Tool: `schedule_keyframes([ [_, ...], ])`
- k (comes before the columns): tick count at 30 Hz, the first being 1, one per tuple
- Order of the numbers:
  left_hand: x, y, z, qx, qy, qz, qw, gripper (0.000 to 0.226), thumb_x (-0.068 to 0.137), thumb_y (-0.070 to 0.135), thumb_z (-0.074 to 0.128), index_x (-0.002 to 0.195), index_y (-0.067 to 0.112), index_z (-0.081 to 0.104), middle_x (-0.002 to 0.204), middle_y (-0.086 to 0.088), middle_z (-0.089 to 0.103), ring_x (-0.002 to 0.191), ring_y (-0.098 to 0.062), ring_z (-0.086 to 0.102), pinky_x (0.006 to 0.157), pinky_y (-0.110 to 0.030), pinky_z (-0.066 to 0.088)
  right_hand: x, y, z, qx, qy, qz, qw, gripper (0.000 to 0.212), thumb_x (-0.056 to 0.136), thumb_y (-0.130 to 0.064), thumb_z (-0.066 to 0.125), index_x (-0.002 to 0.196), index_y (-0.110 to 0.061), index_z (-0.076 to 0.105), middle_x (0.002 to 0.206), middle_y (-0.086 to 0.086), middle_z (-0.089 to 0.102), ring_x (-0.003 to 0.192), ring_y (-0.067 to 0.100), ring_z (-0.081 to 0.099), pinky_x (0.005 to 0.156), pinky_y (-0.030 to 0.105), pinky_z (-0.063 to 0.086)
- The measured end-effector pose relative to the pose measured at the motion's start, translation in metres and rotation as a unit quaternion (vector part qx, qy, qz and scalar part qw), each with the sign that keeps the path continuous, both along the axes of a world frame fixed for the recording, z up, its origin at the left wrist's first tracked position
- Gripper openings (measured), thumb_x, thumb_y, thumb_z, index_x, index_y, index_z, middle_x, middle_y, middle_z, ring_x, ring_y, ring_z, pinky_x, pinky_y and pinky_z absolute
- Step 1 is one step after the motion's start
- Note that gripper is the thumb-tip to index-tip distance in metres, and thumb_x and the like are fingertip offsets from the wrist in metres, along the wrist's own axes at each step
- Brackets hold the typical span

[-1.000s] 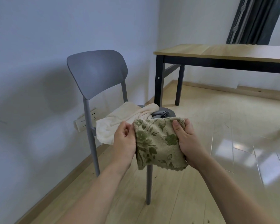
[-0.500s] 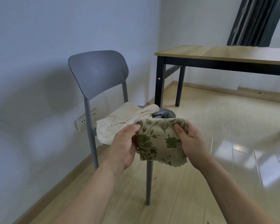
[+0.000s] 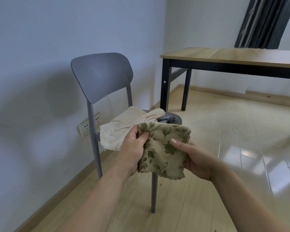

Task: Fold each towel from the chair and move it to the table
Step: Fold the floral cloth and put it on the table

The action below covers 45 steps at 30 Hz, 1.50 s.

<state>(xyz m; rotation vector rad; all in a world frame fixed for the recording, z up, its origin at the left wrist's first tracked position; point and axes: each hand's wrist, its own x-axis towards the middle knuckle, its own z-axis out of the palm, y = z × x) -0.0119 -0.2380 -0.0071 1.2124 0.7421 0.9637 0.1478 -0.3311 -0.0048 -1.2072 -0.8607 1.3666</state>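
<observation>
Beige cloth with green leaves, the folded floral towel [image 3: 164, 148], sits in both my hands in front of the chair [image 3: 102, 77]. My left hand [image 3: 134, 148] is closed on its left edge, thumb on top pinching the upper corner. My right hand [image 3: 196, 159] cups it from below, thumb pressed flat on the middle; its scalloped lower edge hangs free just under my fingers [image 3: 182, 144]. Beyond my fingertips a cream towel [image 3: 126, 128] droops over the seat's left edge, touching a grey towel [image 3: 167, 118]. Up and right of my right hand stands the table [image 3: 224, 55], with open floor [image 3: 241, 148] between.
</observation>
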Motion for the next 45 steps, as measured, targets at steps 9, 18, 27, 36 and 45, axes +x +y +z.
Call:
schedule_keyframes([
  [9,-0.015,0.004,0.003,0.021,0.077,-0.097,0.992,0.064,0.084,-0.010,0.035,0.126,0.038,0.038,0.076,-0.014,0.047,0.043,-0.017,0.043,0.035,-0.023,0.032,0.004,0.001,0.003,-0.041,0.057,-0.049,0.996,0.011,0.094,-0.007,0.053,0.102,-0.008,0.059,0.076,0.011,0.068,0.053,0.018,0.060,0.039,0.022,0.047],
  [18,-0.013,0.001,0.010,-0.169,-0.026,-0.100,0.980,0.030,0.086,-0.012,0.028,0.091,0.008,0.050,0.056,-0.009,0.053,0.033,-0.011,0.037,0.028,-0.015,0.023,0.000,0.003,0.007,0.048,0.195,-0.056,0.978,0.007,0.079,-0.006,0.050,0.083,-0.008,0.055,0.053,0.005,0.054,0.034,0.007,0.041,0.029,0.014,0.033],
  [27,-0.010,0.005,0.005,-0.148,-0.060,-0.087,0.983,0.043,0.080,-0.014,0.024,0.057,0.012,0.048,0.055,-0.005,0.040,0.035,-0.009,0.033,0.030,-0.015,0.027,0.006,0.002,0.006,0.053,0.169,-0.057,0.982,0.017,0.079,-0.016,0.044,0.065,-0.014,0.053,0.092,0.015,0.064,0.078,0.030,0.066,0.051,0.030,0.056],
  [36,-0.010,0.002,0.000,-0.121,0.077,-0.113,0.983,0.025,0.090,0.034,0.053,0.076,0.014,0.049,0.068,-0.006,0.049,0.049,-0.016,0.043,0.046,-0.027,0.038,-0.001,0.008,-0.002,0.022,0.025,-0.127,0.991,0.046,0.088,0.004,0.059,0.125,-0.019,0.048,0.108,0.011,0.058,0.078,0.022,0.067,0.065,0.031,0.059],
  [45,-0.002,0.010,-0.017,-0.032,0.168,-0.009,0.985,0.017,0.089,0.024,0.065,0.099,0.017,0.053,0.098,-0.005,0.063,0.085,-0.019,0.061,0.071,-0.032,0.052,-0.008,0.013,-0.007,0.002,-0.002,-0.143,0.990,0.024,0.093,0.000,0.053,0.116,0.002,0.058,0.101,0.017,0.070,0.090,0.027,0.068,0.081,0.034,0.055],
])
